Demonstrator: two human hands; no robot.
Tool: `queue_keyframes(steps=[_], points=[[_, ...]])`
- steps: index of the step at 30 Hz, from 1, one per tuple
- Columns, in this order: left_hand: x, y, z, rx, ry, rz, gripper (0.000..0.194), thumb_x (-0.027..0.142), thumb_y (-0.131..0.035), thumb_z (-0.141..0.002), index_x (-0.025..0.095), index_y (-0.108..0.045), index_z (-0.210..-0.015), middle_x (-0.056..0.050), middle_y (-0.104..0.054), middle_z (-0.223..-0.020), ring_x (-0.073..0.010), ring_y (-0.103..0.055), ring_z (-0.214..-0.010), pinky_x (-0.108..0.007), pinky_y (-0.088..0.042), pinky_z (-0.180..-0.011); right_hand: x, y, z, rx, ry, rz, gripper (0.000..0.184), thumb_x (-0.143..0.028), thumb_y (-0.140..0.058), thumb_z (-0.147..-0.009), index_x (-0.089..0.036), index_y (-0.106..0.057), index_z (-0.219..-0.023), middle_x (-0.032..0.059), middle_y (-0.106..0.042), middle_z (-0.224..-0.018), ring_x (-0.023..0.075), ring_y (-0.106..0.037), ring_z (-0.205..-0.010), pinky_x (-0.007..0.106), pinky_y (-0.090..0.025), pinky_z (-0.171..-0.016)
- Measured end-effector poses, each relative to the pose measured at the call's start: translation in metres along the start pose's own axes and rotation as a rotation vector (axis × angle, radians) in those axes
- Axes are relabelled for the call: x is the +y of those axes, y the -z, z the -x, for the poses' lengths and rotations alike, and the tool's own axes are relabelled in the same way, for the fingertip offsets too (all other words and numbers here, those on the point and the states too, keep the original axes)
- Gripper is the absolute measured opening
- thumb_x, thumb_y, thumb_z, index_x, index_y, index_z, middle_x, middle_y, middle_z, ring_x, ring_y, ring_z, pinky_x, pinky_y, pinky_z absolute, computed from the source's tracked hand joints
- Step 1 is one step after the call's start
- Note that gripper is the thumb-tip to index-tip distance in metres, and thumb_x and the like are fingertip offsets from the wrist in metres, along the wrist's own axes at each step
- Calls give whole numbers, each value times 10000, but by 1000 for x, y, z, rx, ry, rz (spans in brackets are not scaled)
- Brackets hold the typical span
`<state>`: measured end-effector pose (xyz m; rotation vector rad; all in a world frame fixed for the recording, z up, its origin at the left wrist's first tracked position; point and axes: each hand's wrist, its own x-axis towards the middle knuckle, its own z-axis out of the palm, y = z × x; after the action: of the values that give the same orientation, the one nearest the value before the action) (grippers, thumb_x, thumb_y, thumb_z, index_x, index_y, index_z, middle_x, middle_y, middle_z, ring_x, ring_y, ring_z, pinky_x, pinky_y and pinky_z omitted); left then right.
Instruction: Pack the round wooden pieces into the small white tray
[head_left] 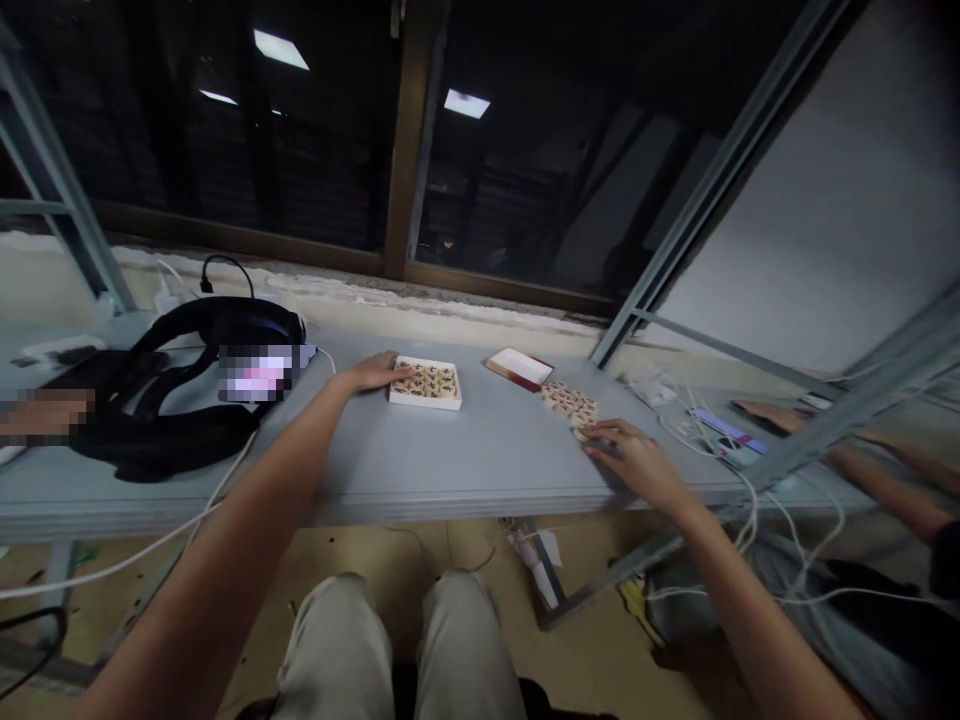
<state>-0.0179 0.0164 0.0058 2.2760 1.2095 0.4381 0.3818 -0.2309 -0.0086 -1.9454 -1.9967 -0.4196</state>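
Observation:
A shallow white box point(425, 402) on the grey table holds rows of round, pale xiangqi pieces point(424, 380) with dark characters. My left hand point(373, 372) grips the box at its left side, the fingers at its far corner. Off to the right lies a loose cluster of xiangqi pieces point(570, 402), their marks too small to read. At the near edge of this cluster, my right hand point(628, 458) has its thumb and fingertips on a pale piece point(580, 433). The box lid point(519, 366), reddish-brown at the rim with a white inside, lies upturned beside the cluster.
A black headset point(169, 445) and white cables stand at the left of the table point(450, 460). Grey metal posts point(675, 270) rise at both sides. Other people's hands point(772, 415) rest at the far right and far left. A phone point(727, 430) lies among cables.

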Motion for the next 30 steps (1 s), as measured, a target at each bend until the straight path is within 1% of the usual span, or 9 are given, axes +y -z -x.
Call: queue_keyframes(steps=[4,7,10,13,15,19,24,27,30], points=[[1,1,5,-7,0,18,782,666,-473,-741,103,-463,-1283,-145,-605,-1175,-262,-573,-1017,-287,-413,-817,-11,-12,-8,112,7,-36,273,-400,-450,-876,-227,-653,-813,46,-672,-991,248,-602,-960,376,-454,-741],[3,1,8,-10,-12,13,756,654,-468,-752,110,-474,-1276,-134,-615,-1153,-260,-570,-997,-285,-410,-802,-21,-16,-18,152,27,-85,261,-388,-465,-870,-221,-635,-762,37,-689,-961,250,-616,-933,375,-457,-736],[2,0,7,5,9,-12,748,636,-469,-765,116,-451,-1302,-135,-615,-1146,-273,-563,-1003,-299,-405,-797,-29,-17,-23,139,70,-190,200,-355,-502,-856,-225,-647,-813,24,-702,-942,221,-636,-897,352,-469,-769],[3,0,5,8,27,-22,761,612,-462,-780,83,-421,-1325,-157,-611,-1144,-283,-560,-1016,-303,-405,-794,-37,-14,-24,99,93,-236,157,-327,-540,-835,-245,-669,-869,10,-704,-945,212,-639,-890,355,-462,-816],[4,0,5,1,23,-25,751,605,-451,-786,82,-424,-1324,-153,-616,-1140,-278,-562,-1026,-292,-406,-797,-43,-12,-26,73,96,-285,164,-332,-555,-822,-244,-672,-897,16,-702,-948,207,-636,-863,355,-463,-815],[6,2,7,0,8,-19,748,617,-444,-782,95,-437,-1317,-141,-613,-1176,-279,-549,-1071,-281,-405,-826,-58,-9,-36,74,55,-503,258,-380,-585,-795,-203,-650,-971,49,-686,-1002,202,-621,-864,342,-467,-805],[3,-1,7,8,13,-3,736,588,-439,-798,75,-413,-1325,-154,-577,-1237,-264,-541,-1103,-280,-409,-866,-98,-6,-74,105,57,-683,314,-384,-628,-763,-189,-643,-1009,60,-665,-1071,207,-602,-939,351,-445,-855],[2,-3,6,26,-1,-8,697,595,-451,-793,100,-459,-1285,-141,-584,-1228,-250,-554,-1093,-277,-413,-876,-126,-9,-102,44,125,-721,278,-354,-641,-755,-180,-665,-970,59,-675,-1039,206,-597,-945,344,-443,-852],[2,-3,7,34,8,-24,695,610,-465,-782,116,-471,-1272,-134,-583,-1232,-259,-557,-1092,-289,-417,-882,-147,-15,-125,-57,188,-683,218,-309,-652,-756,-175,-696,-923,55,-694,-974,205,-605,-909,333,-448,-826]])
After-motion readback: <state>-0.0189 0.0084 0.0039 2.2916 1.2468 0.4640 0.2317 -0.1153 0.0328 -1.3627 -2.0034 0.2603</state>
